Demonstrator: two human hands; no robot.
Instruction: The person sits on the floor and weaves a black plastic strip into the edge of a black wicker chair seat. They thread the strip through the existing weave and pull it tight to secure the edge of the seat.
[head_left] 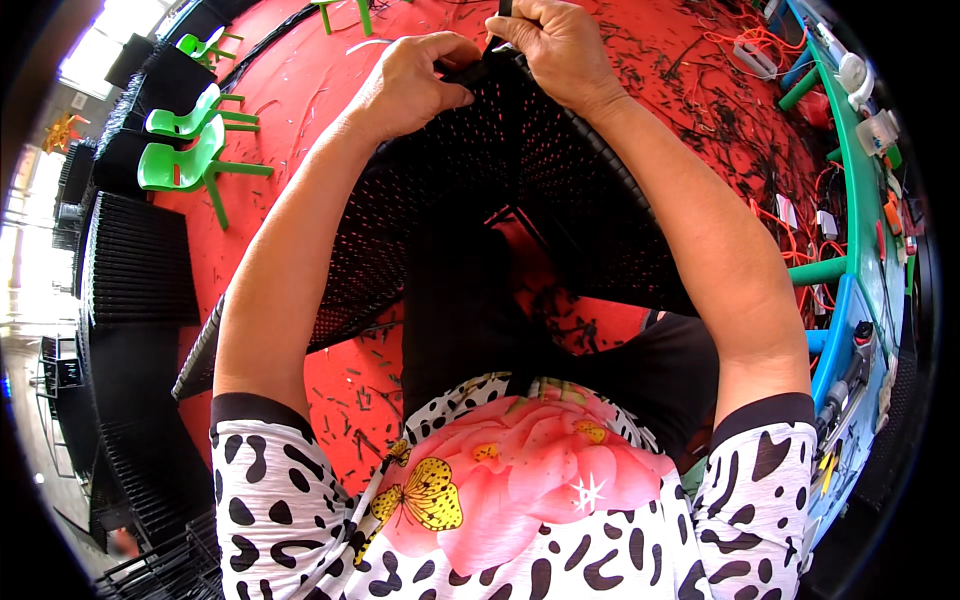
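The black perforated panel (520,190) fills the lap; open red floor (300,90) lies left, green chairs (185,160) beyond.

The right hand (560,50) was cut at its fingertips by the top edge, as was the thin black piece (503,10) it pinched. The black perforated panel (520,170) hid the lap beneath; small parts on the teal desk (860,200) were too blurred to identify.

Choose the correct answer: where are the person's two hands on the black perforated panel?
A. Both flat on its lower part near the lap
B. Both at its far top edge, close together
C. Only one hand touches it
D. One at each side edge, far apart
B: the left hand and the right hand both pinch the far top edge of the black perforated panel, close together.
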